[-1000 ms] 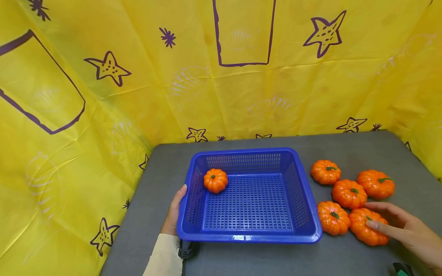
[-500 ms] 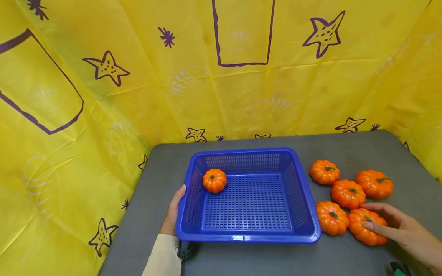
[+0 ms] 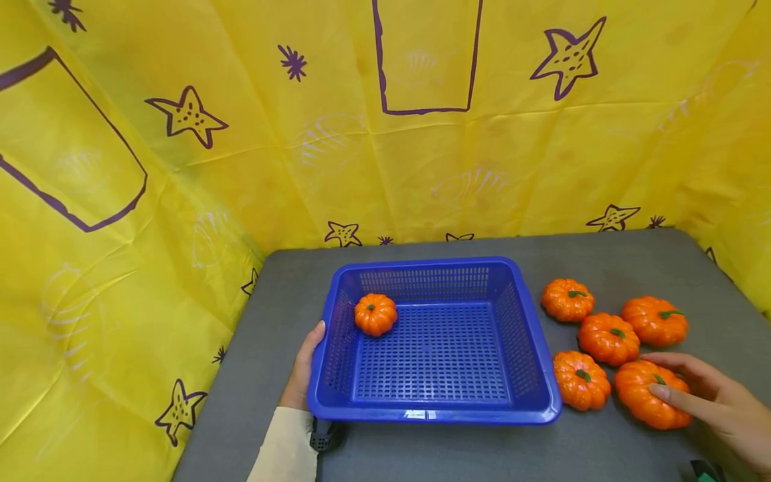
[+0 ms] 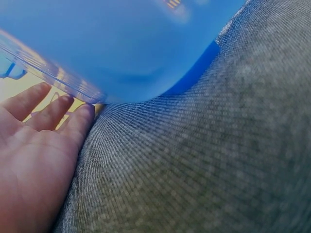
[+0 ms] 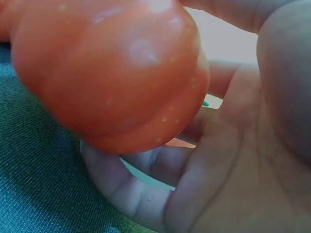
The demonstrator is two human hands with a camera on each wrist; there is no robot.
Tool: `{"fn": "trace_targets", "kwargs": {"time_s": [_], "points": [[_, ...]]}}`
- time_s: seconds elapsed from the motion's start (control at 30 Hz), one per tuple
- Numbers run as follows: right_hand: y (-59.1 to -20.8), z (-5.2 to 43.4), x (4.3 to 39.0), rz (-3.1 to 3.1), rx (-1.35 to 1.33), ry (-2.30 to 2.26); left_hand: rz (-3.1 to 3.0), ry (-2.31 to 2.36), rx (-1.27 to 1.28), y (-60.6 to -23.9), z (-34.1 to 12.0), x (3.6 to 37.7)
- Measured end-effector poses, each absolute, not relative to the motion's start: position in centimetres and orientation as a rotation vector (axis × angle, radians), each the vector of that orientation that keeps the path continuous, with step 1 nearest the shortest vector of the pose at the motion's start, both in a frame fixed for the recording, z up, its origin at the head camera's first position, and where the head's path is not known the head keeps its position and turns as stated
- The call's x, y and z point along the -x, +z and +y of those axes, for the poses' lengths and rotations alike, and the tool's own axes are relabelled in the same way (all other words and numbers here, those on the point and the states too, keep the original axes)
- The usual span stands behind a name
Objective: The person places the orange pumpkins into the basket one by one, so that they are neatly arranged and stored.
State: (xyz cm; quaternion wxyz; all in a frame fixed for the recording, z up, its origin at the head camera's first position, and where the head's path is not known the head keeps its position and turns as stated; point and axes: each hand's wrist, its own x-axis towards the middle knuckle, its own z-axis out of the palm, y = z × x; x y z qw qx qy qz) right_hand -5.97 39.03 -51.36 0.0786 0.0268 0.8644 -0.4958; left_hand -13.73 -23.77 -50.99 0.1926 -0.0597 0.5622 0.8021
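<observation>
A blue plastic basket [image 3: 430, 408] with a perforated floor and walls lies on the grey table, one small orange toy pumpkin [image 3: 375, 314] inside at its left. My left hand [image 3: 305, 367] holds the basket's left side at the rim; in the left wrist view its fingers [image 4: 80, 124] reach up against the outer wall, the thumb hidden there. Right of the basket, my right hand [image 3: 713, 402] grips an orange pumpkin [image 3: 647, 402], thumb on top near the green stem. Seen from the right wrist, fingers [image 5: 114, 182] curl under that pumpkin [image 5: 116, 73].
Several other pumpkins cluster right of the basket: one at the back [image 3: 568, 300], one at far right [image 3: 650, 321], one in the middle [image 3: 608, 339] and one beside the basket wall [image 3: 581, 380]. A yellow patterned cloth [image 3: 421, 167] hangs behind and beside the grey table [image 3: 253, 402].
The gripped pumpkin has shifted slightly right with my right hand, opening a gap from the pumpkin by the basket. The left hand and basket stay in place.
</observation>
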Motion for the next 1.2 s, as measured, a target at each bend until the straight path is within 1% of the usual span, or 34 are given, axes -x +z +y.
{"fn": "trace_targets", "kwargs": {"time_s": [0.2,0.37,0.5,0.8,1.2], "points": [[-52.0,39.3,5.5,2.528,0.066,-1.847,1.577,2.256,0.147,-50.9,-23.7,13.7],[-52.2,39.1,5.6,2.270,0.156,-2.256,1.576,2.259,0.119,-50.9,-23.7,13.7],[-52.0,38.6,5.8,2.139,0.258,-2.436,1.579,2.260,0.129,-50.9,-23.7,13.7],[-51.2,37.4,6.3,2.028,0.426,-2.668,1.575,2.264,0.140,-50.9,-23.7,13.7],[-50.0,35.7,6.9,1.936,0.501,-2.814,1.548,2.275,0.113,-51.0,-23.7,13.7]]}}
